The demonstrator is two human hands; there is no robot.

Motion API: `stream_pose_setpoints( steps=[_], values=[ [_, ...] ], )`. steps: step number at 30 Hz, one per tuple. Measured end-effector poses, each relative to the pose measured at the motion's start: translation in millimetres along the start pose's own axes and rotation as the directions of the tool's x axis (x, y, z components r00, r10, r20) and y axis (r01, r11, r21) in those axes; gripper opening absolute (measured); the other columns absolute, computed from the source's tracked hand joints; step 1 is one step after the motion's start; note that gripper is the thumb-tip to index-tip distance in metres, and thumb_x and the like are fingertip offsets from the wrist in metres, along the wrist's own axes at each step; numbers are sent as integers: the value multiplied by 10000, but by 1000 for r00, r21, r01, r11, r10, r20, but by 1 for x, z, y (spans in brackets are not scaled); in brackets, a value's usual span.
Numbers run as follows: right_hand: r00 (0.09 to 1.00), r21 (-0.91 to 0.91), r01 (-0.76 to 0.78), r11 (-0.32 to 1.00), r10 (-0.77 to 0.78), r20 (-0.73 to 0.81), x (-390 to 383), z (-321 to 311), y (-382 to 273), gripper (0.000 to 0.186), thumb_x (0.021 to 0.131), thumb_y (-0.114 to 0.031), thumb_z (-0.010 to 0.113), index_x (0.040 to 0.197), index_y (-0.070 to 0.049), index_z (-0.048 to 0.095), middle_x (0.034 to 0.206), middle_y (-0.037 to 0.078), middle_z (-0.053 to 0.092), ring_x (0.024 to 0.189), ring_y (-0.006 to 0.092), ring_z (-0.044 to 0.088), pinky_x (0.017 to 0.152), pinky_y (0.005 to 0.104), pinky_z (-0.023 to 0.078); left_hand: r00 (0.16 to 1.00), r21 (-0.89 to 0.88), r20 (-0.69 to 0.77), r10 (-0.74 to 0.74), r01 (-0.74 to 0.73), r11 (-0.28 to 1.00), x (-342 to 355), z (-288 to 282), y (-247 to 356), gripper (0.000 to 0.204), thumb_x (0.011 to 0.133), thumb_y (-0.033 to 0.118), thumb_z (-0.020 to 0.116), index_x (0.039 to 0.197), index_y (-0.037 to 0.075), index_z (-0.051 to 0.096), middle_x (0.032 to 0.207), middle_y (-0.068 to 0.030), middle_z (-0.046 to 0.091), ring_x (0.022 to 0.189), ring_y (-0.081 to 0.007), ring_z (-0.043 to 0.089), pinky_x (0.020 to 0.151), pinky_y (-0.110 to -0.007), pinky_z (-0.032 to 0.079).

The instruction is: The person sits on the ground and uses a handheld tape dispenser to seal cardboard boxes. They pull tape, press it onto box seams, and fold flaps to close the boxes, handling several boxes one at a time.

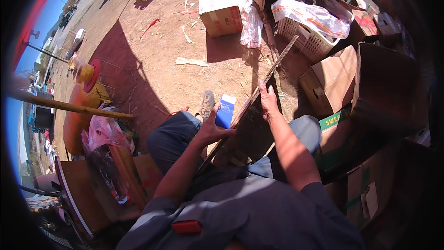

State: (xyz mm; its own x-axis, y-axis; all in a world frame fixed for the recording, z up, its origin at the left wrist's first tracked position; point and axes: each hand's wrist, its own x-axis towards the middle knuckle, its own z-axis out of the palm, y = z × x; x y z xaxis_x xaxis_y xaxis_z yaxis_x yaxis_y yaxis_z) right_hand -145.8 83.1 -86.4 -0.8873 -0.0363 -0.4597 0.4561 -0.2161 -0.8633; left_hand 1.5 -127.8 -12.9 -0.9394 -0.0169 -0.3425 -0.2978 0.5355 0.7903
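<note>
A flat brown cardboard piece stands edge-up between my knees, its long edge slanting from lower left to upper right. My right hand grips it near the upper part, thumb along the edge. My left hand is lower down, its thumb against the same edge and a finger stretched upward. Between that finger and thumb shows a blue-and-white panel; whether it is joined to the cardboard, I cannot tell. The cardboard's right face lies in shadow.
Cardboard boxes crowd my right, below a plastic crate with white bags. A white carton stands ahead on dirt. At left are a yellow pole, an orange sack and a pink plastic bag.
</note>
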Motion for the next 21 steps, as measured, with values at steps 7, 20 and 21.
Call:
stream_pose_setpoints(
  steps=[7, 20, 21],
  values=[
    [992, -257, 126, 958, -125, 19, 9, -52, -5, 786, 876, -309, 737, 1506, 43, 426, 1344, 245, 626, 1229, 300, 610, 1053, 393, 469, 996, -162, -36, -85, 79, 984, -1, -32, -16, 1040, 745, 288, 930, 1586, 60, 361, 1420, -183, 573, 1251, -225, 589, 1071, -358, 474],
    [870, -651, 451, 610, -465, 167, -143, -103, -49, 711, 820, -89, 611, 1491, 29, 407, 1249, 231, 644, 1138, 336, 648, 1031, 407, 491, 881, 1, -445, 161, -180, 984, 52, -73, 4, 935, 660, 189, 802, 1531, 138, 466, 1246, -162, 699, 1092, -254, 704, 977, -362, 549],
    [795, -714, 532, 455, -558, 237, -163, -98, -38, 724, 824, -90, 610, 1499, 38, 380, 1275, 251, 606, 1184, 369, 612, 1070, 420, 462, 852, 139, -470, 229, -185, 973, 67, -80, 8, 922, 670, 186, 800, 1529, 144, 467, 1200, -166, 718, 1054, -274, 721, 955, -373, 562]
  ],
)
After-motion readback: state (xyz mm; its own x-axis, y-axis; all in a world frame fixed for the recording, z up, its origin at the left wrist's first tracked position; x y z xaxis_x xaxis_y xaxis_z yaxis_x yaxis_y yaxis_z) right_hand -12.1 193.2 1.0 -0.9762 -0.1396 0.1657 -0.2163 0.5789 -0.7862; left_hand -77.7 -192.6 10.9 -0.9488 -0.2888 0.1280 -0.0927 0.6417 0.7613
